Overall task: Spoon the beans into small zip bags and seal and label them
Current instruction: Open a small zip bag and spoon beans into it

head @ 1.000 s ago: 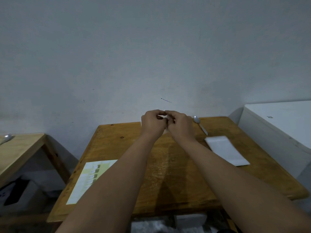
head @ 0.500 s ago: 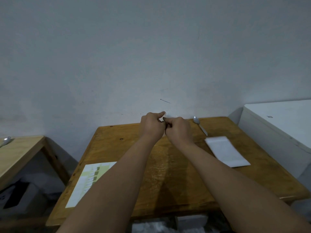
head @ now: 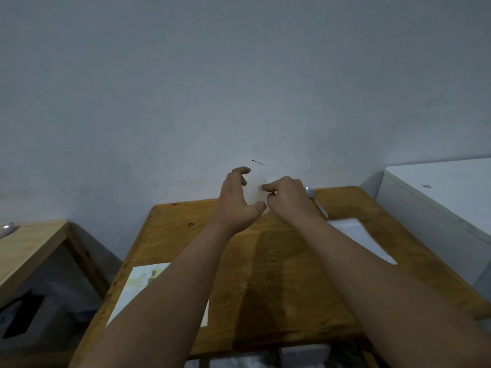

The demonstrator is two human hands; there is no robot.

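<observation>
Just left hand [head: 238, 206] beside right hand [head: 289, 197]

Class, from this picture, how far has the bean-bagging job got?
Done: no filled, sealed or labelled bag shows. In hand: the left hand is open, the right hand curled beside it; anything held is too faint to tell. Left: spoon, printed sheet and white stack lie idle on the table.
</observation>
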